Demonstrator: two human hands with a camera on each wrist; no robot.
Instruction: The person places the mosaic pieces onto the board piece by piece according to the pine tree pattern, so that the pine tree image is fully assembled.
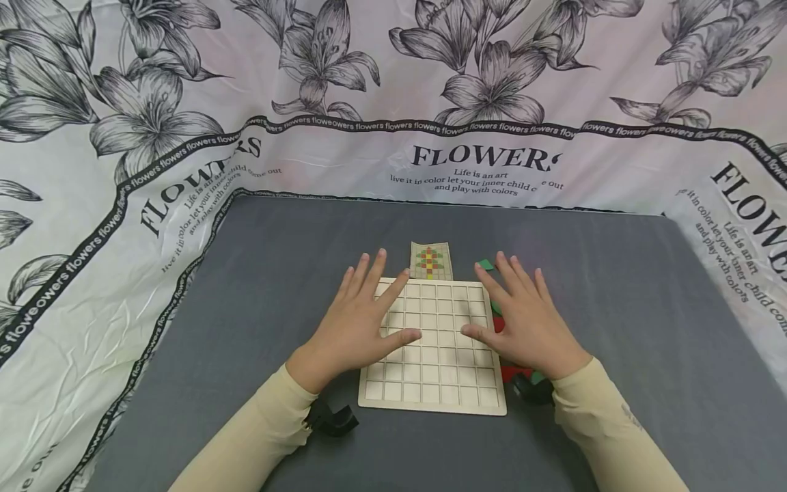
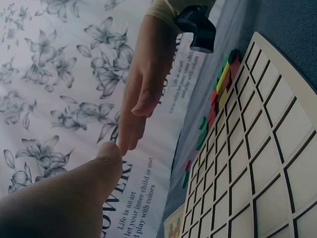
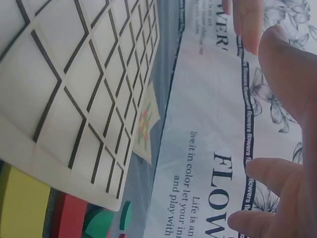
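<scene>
A pale wooden board [image 1: 432,404] with a grid of square cells lies on the grey cloth, its cells bare. My left hand [image 1: 350,321] hovers above the board's left side, fingers spread and straight, holding nothing. Over the right edge is my right hand [image 1: 530,328], likewise spread with nothing in it; both thumbs point inward. In the left wrist view, the left thumb [image 2: 74,191] and the board's grid show. At the board's far edge lies a small pattern card [image 1: 447,266] with a red, green and yellow figure, partly seen in the right wrist view.
Coloured pieces lie along the board's right side, partly hidden by my right hand: a yellow block [image 3: 24,203], a red block [image 3: 69,215] and green pieces [image 3: 99,221] among them. A white flower-printed sheet [image 1: 344,160] borders the grey cloth [image 1: 277,260] at back and sides.
</scene>
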